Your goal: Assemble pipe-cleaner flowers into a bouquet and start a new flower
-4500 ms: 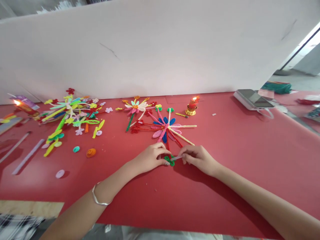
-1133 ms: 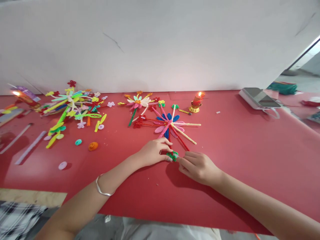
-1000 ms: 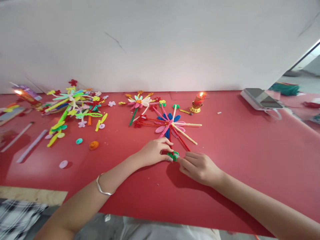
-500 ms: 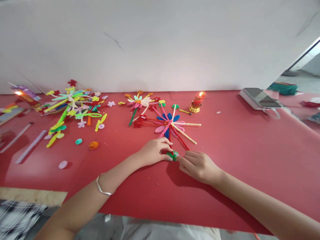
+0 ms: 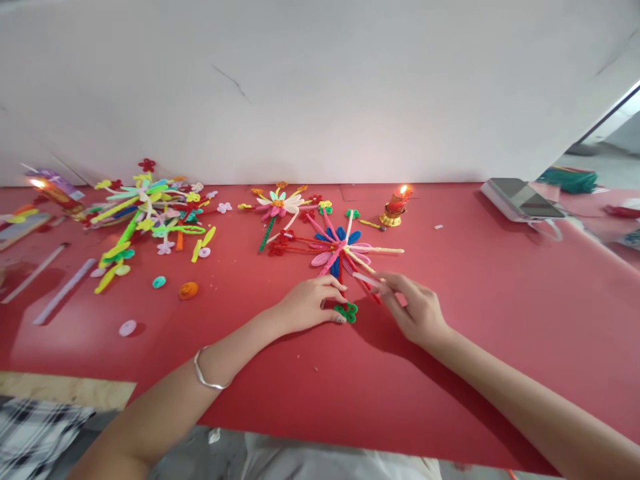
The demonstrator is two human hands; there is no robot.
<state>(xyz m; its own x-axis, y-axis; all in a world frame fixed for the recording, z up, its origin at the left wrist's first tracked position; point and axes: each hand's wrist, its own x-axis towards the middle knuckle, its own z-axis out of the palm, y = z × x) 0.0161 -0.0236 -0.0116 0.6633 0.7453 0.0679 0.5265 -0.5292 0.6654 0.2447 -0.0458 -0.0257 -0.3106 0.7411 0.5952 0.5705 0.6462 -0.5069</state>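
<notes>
A large pipe-cleaner flower with blue and pink petals and long pink, cream and red stems lies flat on the table. At the tip of a red stem nearest me sits a small green pipe-cleaner flower. My left hand pinches this green flower at its left side, thumb below and fingers above. Between the fingertips of my right hand is a short, pale, translucent glue stick, pointing left over the red and cream stems. Its far end is covered by the fingers.
A lit red candle in a gold holder stands behind the flower; another lit candle is at far left. A heap of pipe-cleaner flowers, loose coils and an orange disc lie left. A phone-like device sits back right.
My right hand has lifted away from the green flower, up and to the right, with the glue stick now showing. My left hand stays on the green flower.
</notes>
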